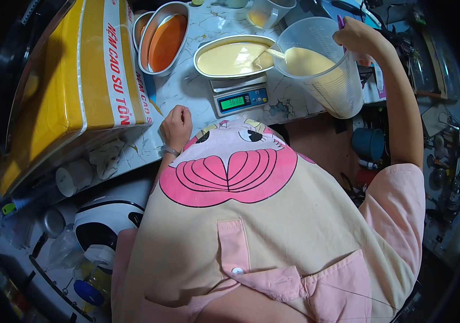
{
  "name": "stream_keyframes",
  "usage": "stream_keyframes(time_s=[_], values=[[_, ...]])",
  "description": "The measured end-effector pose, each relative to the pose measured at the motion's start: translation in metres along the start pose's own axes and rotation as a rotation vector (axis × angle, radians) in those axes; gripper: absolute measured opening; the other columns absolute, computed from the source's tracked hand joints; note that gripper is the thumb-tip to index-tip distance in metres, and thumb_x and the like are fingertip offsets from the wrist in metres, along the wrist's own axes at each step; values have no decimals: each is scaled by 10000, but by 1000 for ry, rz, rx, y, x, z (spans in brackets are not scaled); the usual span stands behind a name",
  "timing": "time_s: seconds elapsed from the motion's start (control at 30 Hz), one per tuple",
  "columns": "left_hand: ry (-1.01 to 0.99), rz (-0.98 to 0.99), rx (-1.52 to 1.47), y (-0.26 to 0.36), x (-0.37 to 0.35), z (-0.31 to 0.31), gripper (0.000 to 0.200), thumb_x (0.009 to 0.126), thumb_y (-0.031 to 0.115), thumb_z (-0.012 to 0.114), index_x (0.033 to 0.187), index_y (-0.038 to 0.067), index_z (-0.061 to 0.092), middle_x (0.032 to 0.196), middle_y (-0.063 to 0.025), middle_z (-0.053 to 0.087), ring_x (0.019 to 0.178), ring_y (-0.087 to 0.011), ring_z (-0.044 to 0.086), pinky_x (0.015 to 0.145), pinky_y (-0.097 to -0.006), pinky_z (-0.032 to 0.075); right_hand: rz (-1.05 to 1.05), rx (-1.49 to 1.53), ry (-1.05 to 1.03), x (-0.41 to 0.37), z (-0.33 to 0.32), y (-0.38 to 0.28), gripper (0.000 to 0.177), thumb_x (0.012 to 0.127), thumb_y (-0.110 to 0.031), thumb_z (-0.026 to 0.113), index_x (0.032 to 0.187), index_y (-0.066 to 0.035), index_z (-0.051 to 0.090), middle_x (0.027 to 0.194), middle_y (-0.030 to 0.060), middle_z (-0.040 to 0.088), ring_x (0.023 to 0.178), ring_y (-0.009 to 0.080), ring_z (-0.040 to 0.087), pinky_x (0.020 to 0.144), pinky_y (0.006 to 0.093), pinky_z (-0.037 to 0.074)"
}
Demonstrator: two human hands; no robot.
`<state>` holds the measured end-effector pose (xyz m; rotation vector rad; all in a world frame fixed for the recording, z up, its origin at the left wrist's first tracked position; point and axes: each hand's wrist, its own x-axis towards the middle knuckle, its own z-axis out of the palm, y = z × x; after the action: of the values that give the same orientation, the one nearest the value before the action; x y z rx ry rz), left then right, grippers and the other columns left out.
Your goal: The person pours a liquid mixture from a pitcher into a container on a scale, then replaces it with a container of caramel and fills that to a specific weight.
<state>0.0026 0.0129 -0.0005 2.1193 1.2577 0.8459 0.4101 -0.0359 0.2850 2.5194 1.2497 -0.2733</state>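
My right hand [360, 39], closed at the upper right, grips a large clear measuring jug [337, 91] near its rim; a purple strip shows beside the fist. The jug is tilted left, and pale yellow liquid [306, 61] runs from its spout into an oval tin [203, 69]. That tin holds a broad pool of the same liquid and stands on a digital scale [242, 100] with a lit green display. My left hand [177, 128] is curled into a fist on the marble-patterned table [187, 91], near the front edge, wearing a band at the wrist.
Left of the scale stands an oval tin with orange-brown contents [166, 44], partly covering another tin. A big yellow carton [52, 70] fills the left side. Behind the jug is a smaller clear jug [269, 13]. A white-and-black appliance [103, 223] sits below the table.
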Motion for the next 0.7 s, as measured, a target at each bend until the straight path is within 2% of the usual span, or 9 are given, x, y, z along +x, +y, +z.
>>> stream_keyframes(time_s=[0.13, 0.2, 0.23, 0.4, 0.7], values=[[1, -4, 4, 1, 0, -1, 158, 871, 198, 607, 798, 58, 609, 673, -121, 618, 598, -324, 608, 531, -408, 448, 9, -3, 12, -8, -9, 0, 328, 721, -201, 576, 908, 65, 623, 787, 210, 653, 660, 313, 636, 639, 453, 515], [2, -1, 0, 0, 0, 0, 158, 871, 198, 607, 799, 58, 609, 675, -121, 618, 599, -324, 608, 532, -407, 448, -348, 148, -116, -23, -30, 7, 327, 720, -202, 575, 903, 64, 628, 785, 210, 653, 665, 309, 637, 630, 448, 513], [1, 2, -2, 0, 0, 0, 158, 871, 198, 608, 799, 58, 609, 676, -121, 619, 599, -324, 609, 532, -407, 448, -348, 147, -116, -22, -28, 6, 327, 720, -202, 575, 903, 64, 628, 785, 210, 653, 665, 309, 637, 630, 448, 513], [-1, -3, 3, 0, 0, 0, 158, 871, 198, 608, 800, 57, 609, 680, -122, 619, 602, -324, 609, 534, -407, 449, -7, -20, 23, 0, 0, -2, 326, 717, -207, 576, 896, 59, 634, 780, 206, 654, 658, 297, 632, 625, 433, 506], [-17, 5, 25, 2, 1, -3, 138, 881, 184, 580, 800, 74, 600, 694, -108, 625, 612, -330, 613, 532, -421, 465, -4, -3, 23, -3, -3, -4, 354, 725, -217, 573, 930, 64, 637, 795, 216, 654, 658, 293, 635, 628, 442, 515]])
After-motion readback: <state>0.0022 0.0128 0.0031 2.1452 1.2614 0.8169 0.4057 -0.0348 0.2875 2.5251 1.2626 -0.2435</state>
